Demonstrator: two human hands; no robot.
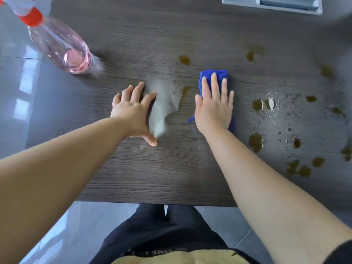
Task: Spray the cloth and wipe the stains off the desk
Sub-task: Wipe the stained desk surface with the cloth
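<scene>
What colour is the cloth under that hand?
Bright blue. The cloth shows best in the head view, pressed flat under the right hand.

- Plain, vivid royal blue for the cloth (214, 77), centre of the frame.
- Dark grey-brown with fine horizontal wood-grain streaks across the desk (171, 168).
- Olive-brown, in irregular blotches, for the stains (256, 142) scattered over the right half, one more at upper centre.
- Pale grey sheen on the wet smear (162, 103), mid-frame.
- Clear with pale pink liquid and a red collar for the spray bottle (62, 46), upper left.
- Light grey for the tray (242, 4), upper right edge.
- Glossy grey with white reflections on the floor tiles (19, 82), left side.
- Black for the trousers (162, 235), bottom centre.
</scene>
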